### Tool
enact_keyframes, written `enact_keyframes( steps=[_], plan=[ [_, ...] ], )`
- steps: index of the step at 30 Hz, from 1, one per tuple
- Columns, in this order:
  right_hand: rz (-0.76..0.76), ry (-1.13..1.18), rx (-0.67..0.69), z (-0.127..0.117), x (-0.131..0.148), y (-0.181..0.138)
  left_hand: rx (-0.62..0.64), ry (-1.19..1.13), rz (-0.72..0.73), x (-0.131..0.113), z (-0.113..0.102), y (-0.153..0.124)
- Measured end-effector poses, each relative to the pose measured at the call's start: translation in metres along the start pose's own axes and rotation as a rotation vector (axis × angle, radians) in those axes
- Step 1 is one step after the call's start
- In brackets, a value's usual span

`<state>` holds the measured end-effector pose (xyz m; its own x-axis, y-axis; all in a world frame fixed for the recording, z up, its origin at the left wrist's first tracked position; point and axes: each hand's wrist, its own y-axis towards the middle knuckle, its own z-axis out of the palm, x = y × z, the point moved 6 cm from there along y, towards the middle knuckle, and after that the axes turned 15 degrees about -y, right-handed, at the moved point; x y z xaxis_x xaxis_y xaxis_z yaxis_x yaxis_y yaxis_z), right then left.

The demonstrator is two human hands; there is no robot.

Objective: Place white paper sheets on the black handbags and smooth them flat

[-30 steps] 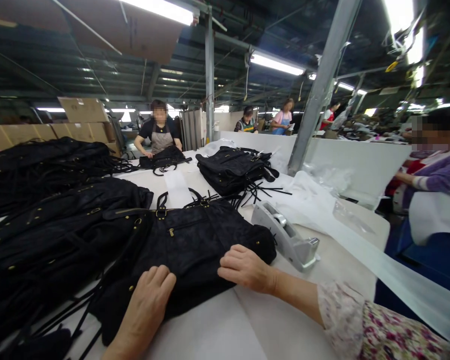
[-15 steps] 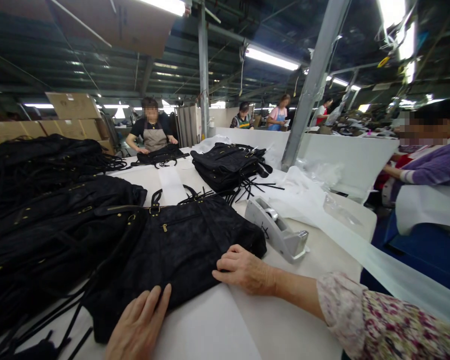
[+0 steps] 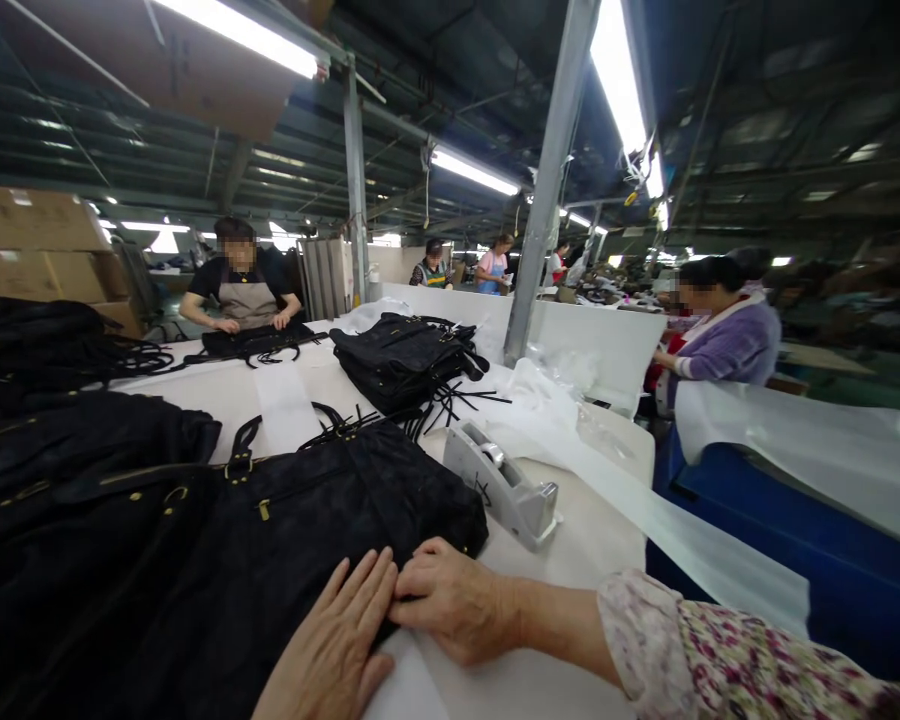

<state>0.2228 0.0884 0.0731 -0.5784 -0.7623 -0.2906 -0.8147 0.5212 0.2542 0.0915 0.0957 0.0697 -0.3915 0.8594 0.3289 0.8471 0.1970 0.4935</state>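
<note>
Apparently you are straightening the black bag (image 3: 300, 530), its near edge under your flat left hand (image 3: 337, 630), fingers slightly fanned, while your right hand (image 3: 461, 605) curls beside those fingertips, grip unclear, and the next move likely calls for even pressure.

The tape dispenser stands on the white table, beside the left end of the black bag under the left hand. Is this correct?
Left end is wrong: the head view shows the tape dispenser on the white table, beside the right end of the black bag under the left hand.
</note>
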Motion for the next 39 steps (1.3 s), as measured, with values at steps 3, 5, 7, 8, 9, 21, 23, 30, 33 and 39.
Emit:
enact_keyframes(
  steps=[3,5,7,8,9,21,23,30,33,39],
  plan=[
    [-0.091,0.014,0.085,-0.022,-0.015,0.002,-0.009,0.001,-0.006,0.001,0.004,-0.008],
    [-0.094,-0.061,0.112,-0.041,-0.039,0.001,-0.036,0.002,-0.014,0.002,0.001,-0.008],
    [-0.069,-0.154,0.147,-0.051,-0.066,-0.002,-0.041,-0.004,-0.013,0.002,0.000,-0.006],
    [-0.062,-0.182,0.178,-0.051,-0.077,-0.005,-0.034,-0.013,-0.009,0.002,0.000,-0.006],
    [-0.050,-0.202,0.215,-0.046,-0.084,-0.010,-0.025,-0.024,-0.011,0.002,0.001,-0.005],
    [0.166,-0.301,0.254,0.027,-0.050,-0.084,0.246,-0.331,-0.128,0.010,0.016,-0.004],
    [0.078,-0.224,0.370,0.013,-0.059,-0.075,0.300,-0.371,-0.157,0.011,0.021,-0.005],
    [0.013,-0.206,0.341,-0.095,-0.092,0.088,0.398,-0.480,-0.215,0.013,0.028,-0.006],
    [0.059,-0.128,-0.139,-0.126,-0.078,0.113,0.435,-0.528,-0.248,0.014,0.025,-0.002],
    [0.453,0.062,-0.072,0.012,-0.070,-0.020,0.537,-0.679,-0.304,0.010,0.016,0.005]
  ],
)
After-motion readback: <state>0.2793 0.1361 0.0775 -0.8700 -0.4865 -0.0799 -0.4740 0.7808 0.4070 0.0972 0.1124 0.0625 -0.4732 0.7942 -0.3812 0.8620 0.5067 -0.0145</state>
